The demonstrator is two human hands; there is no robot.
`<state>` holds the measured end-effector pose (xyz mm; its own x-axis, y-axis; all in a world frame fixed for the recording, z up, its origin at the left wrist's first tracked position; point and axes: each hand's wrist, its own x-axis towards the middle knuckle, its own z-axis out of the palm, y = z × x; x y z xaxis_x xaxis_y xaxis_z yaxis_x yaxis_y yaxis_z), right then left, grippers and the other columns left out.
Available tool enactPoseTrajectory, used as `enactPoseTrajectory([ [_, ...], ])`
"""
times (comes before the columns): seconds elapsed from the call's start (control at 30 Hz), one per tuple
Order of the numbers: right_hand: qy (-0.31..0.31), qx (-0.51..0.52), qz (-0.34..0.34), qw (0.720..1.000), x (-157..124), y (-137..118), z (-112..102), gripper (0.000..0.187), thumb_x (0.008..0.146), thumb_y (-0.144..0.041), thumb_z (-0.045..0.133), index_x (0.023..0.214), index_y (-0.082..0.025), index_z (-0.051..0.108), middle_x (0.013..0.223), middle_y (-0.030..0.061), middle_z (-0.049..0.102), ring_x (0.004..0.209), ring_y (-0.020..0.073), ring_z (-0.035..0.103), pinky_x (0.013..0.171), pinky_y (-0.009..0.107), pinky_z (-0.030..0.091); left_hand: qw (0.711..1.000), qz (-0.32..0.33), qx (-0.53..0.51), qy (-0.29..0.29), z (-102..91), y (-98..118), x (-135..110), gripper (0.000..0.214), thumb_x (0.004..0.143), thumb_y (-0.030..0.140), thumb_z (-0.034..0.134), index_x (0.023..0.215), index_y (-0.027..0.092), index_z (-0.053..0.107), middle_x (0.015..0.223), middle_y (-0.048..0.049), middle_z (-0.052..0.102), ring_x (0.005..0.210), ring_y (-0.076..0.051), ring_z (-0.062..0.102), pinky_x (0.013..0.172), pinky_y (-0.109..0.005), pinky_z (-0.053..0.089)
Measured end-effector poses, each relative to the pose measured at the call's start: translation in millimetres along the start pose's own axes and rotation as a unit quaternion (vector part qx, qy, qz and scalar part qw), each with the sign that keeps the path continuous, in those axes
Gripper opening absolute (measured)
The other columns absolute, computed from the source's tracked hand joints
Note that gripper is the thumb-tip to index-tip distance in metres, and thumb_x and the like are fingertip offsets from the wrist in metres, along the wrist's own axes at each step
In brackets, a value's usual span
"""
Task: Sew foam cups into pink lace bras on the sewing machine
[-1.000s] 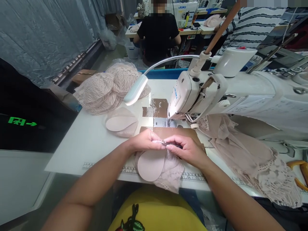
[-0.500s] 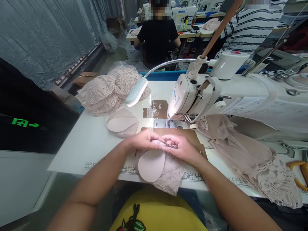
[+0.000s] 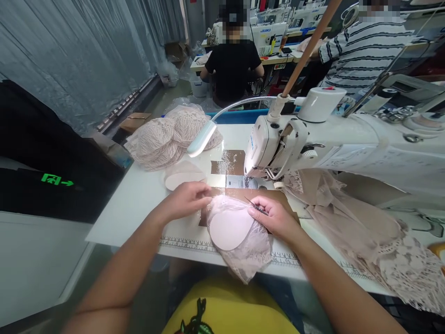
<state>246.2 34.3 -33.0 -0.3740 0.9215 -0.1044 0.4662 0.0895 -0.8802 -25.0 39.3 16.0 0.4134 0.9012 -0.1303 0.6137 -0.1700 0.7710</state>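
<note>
My right hand (image 3: 274, 214) grips slim, pointed metal thread snips (image 3: 257, 207), tip toward the upper left, and rests at the right edge of a pale pink lace piece (image 3: 255, 248). On that lace lies a smooth oval bra cup pad (image 3: 231, 230), near the table's front edge. My left hand (image 3: 189, 200) is just off the lace's upper left, thumb and fingers drawn together; whatever is between them is too small to make out. Behind it, a second pad with sheer fabric (image 3: 184, 176) is partly covered by the hand.
A white sewing machine (image 3: 264, 144) stands beyond my hands, with a lamp (image 3: 201, 138) arching leftward. Stacked lace cups (image 3: 156, 141) sit at the back left. Sheer lace fabric (image 3: 351, 227) drapes over the right side. Two people work at the tables ahead.
My hands were together over the lace and are now apart, the left having moved left. The lace and pad show more fully. The camera view has shifted slightly.
</note>
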Motion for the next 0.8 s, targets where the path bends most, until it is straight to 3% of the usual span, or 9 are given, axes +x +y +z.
enactPoseTrajectory([
  [0.1, -0.008, 0.045, -0.017, 0.999, -1.3, 0.7, -1.3, 0.021, 0.083, -0.041, 0.055, 0.081, -0.020, 0.057, 0.076, 0.0005, 0.056, 0.070, 0.0154, 0.051, 0.063, 0.027, 0.040, 0.989, -0.094, -0.098, -0.054, 3.0, -7.0, -11.5, 0.035, 0.085, 0.047, 0.054, 0.078, 0.015, 0.066, 0.074, -0.0027, 0.061, 0.068, -0.014, 0.056, 0.059, -0.024, 0.042],
  [0.23, -0.039, 0.099, -0.043, 0.993, -3.1, 0.9, -2.8, 0.023, 0.084, -0.042, 0.055, 0.083, -0.019, 0.056, 0.077, 0.0002, 0.054, 0.069, 0.0138, 0.049, 0.062, 0.025, 0.039, 0.938, -0.162, -0.291, -0.099, 23.9, -19.0, -7.7, 0.038, 0.077, 0.049, 0.065, 0.090, 0.014, 0.065, 0.066, 0.0015, 0.052, 0.057, -0.008, 0.048, 0.046, -0.017, 0.030],
  [0.3, -0.058, 0.109, -0.037, 0.992, -4.6, 1.4, -2.9, 0.023, 0.083, -0.041, 0.056, 0.083, -0.019, 0.056, 0.077, 0.0003, 0.054, 0.068, 0.0136, 0.049, 0.060, 0.025, 0.039, 0.911, -0.170, -0.363, -0.096, 34.7, -21.0, -1.5, 0.038, 0.072, 0.046, 0.071, 0.090, 0.013, 0.063, 0.061, 0.0043, 0.046, 0.050, -0.005, 0.038, 0.042, -0.016, 0.020],
  [0.37, -0.096, 0.092, -0.036, 0.990, -6.4, 2.2, -2.8, 0.022, 0.083, -0.040, 0.057, 0.084, -0.018, 0.057, 0.077, 0.0005, 0.055, 0.069, 0.0140, 0.050, 0.062, 0.026, 0.040, 0.895, -0.159, -0.407, -0.093, 41.5, -19.8, 4.2, 0.036, 0.068, 0.043, 0.076, 0.082, 0.012, 0.061, 0.061, 0.0037, 0.048, 0.049, -0.004, 0.038, 0.043, -0.017, 0.022],
  [0.47, -0.132, 0.059, -0.045, 0.988, -8.3, 2.5, -2.3, 0.024, 0.084, -0.041, 0.057, 0.087, -0.018, 0.060, 0.080, 0.0017, 0.058, 0.073, 0.0156, 0.052, 0.065, 0.027, 0.041, 0.906, -0.110, -0.401, -0.078, 44.7, -15.0, 9.7, 0.035, 0.069, 0.041, 0.076, 0.069, 0.012, 0.057, 0.060, 0.0023, 0.049, 0.052, -0.006, 0.041, 0.046, -0.019, 0.028],
  [0.63, -0.048, 0.117, 0.005, 0.992, -8.1, 1.7, -2.8, 0.038, 0.085, -0.055, 0.051, 0.095, -0.019, 0.056, 0.074, 0.0015, 0.060, 0.064, 0.0154, 0.055, 0.056, 0.027, 0.042, 0.941, -0.035, -0.329, -0.068, 50.9, -8.4, 14.7, 0.033, 0.077, 0.043, 0.070, 0.071, 0.012, 0.061, 0.056, 0.0047, 0.037, 0.050, -0.006, 0.031, 0.045, -0.022, 0.019],
  [0.73, 0.022, 0.057, -0.010, 0.998, -6.7, 2.3, -4.8, 0.040, 0.087, -0.056, 0.046, 0.100, -0.021, 0.060, 0.082, 0.0031, 0.064, 0.072, 0.0178, 0.060, 0.062, 0.028, 0.046, 0.943, -0.010, -0.327, -0.060, 55.4, -3.4, 14.3, 0.032, 0.080, 0.043, 0.067, 0.078, 0.011, 0.065, 0.061, 0.0024, 0.042, 0.055, -0.008, 0.036, 0.049, -0.022, 0.024],
  [0.8, 0.058, 0.000, -0.017, 0.998, -5.3, 3.6, -6.7, 0.040, 0.087, -0.053, 0.047, 0.107, -0.021, 0.061, 0.088, 0.0043, 0.067, 0.081, 0.0203, 0.062, 0.071, 0.031, 0.047, 0.939, -0.002, -0.335, -0.070, 53.3, 1.7, 11.9, 0.032, 0.081, 0.042, 0.065, 0.071, 0.011, 0.063, 0.059, 0.0026, 0.042, 0.054, -0.008, 0.037, 0.049, -0.023, 0.025],
])
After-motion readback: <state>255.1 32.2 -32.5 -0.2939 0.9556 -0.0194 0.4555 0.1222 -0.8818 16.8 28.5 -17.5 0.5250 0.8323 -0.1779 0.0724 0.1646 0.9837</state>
